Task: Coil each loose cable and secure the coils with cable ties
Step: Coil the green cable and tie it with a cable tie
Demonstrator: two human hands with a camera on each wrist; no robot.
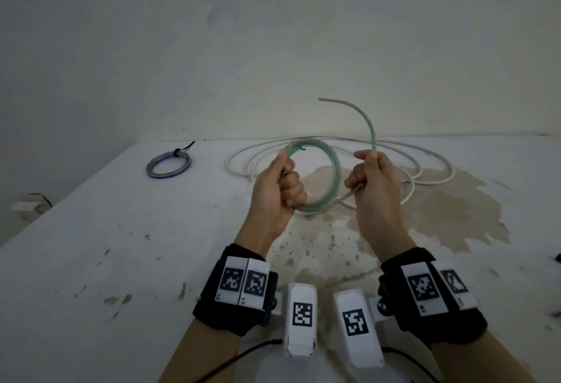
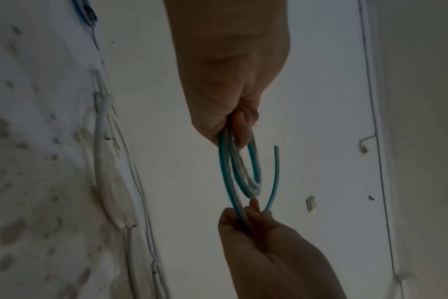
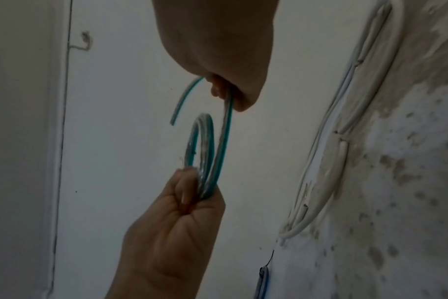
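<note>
A green cable [image 1: 332, 167] is wound into a coil held above the table. My left hand [image 1: 280, 185] grips the coil's left side, fingers curled round the strands [image 2: 224, 153]. My right hand [image 1: 368, 176] pinches the cable's free length, and the loose tail [image 1: 362, 115] arcs up and to the left of it. In the right wrist view the coil [image 3: 205, 145] hangs between both hands. A loose white cable [image 1: 406, 158] sprawls in wide loops on the table behind the hands. A blue coil [image 1: 168, 165], bound with a black tie, lies at the far left.
The white table [image 1: 121, 246] is stained and chipped, with a large brown patch under the hands. A wall rises straight behind the table's far edge. A small dark object [image 1: 558, 257] sits at the right border.
</note>
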